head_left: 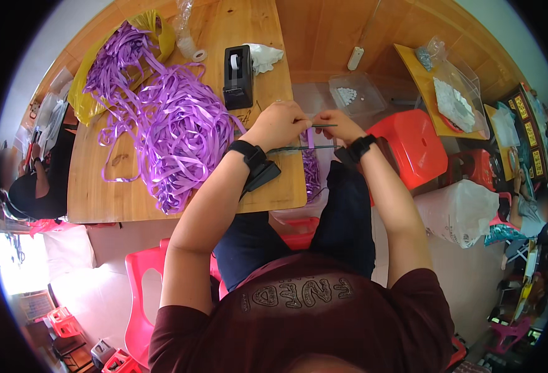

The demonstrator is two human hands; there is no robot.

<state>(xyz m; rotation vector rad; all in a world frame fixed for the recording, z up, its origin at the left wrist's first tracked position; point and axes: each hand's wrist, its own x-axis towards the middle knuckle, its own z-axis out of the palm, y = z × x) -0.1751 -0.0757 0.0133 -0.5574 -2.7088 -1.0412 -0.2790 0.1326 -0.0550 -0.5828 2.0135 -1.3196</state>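
Observation:
My left hand (280, 126) is closed at the table's right edge, its thumb and fingertips pinched on one end of a thin dark rod (324, 125). The fingers of my right hand (341, 126) are closed around the rod's other end, just past the edge. Right below the fingertips, a purple ribbon (311, 158) hangs down beside the table. Left of my left wrist lies a large tangled heap of purple ribbon (184, 124). Each wrist wears a black strapped device. A dark thin strip (299, 148) crosses between the wrists.
A black tape dispenser (238, 78) and a crumpled white tissue (263, 57) lie on the wooden table (121, 199). A yellow bag (93, 81) spills more ribbon. To the right stand a red stool (411, 146), a clear bin (364, 96) and a white sack (460, 208). Other people sit at both sides.

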